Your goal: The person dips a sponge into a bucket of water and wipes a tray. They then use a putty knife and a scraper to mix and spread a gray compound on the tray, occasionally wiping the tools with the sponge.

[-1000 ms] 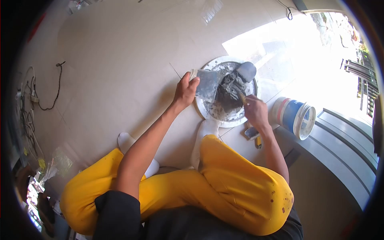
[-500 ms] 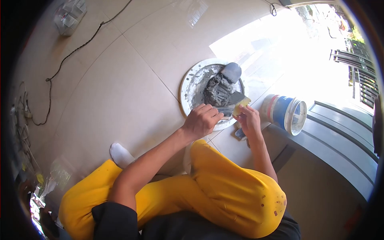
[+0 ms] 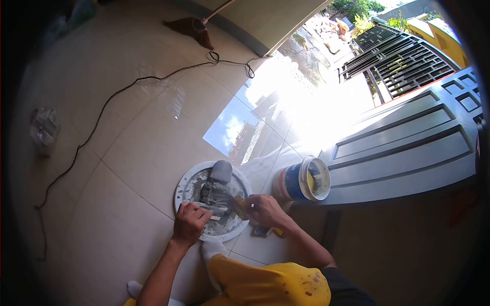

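A round white tray on the tiled floor holds wet grey cement paste. My left hand is closed at the tray's near left edge on a flat scraper smeared with grey; its grip end is hidden by my fingers. From the right, my right hand grips a yellowish spreader, blurred, with its edge over the paste close to the scraper. At the tray's far side rests a grey, round-ended flat piece.
Right of the tray stands a blue and white bucket, beside a grey panelled door. A dark cord crosses the floor at left. A broom lies at the back. Small items sit near my right forearm.
My view has swung up and to the right, bringing the broom and gate into sight. My right hand has turned knuckles up, bringing the spreader down over the paste. Both tools stay held.
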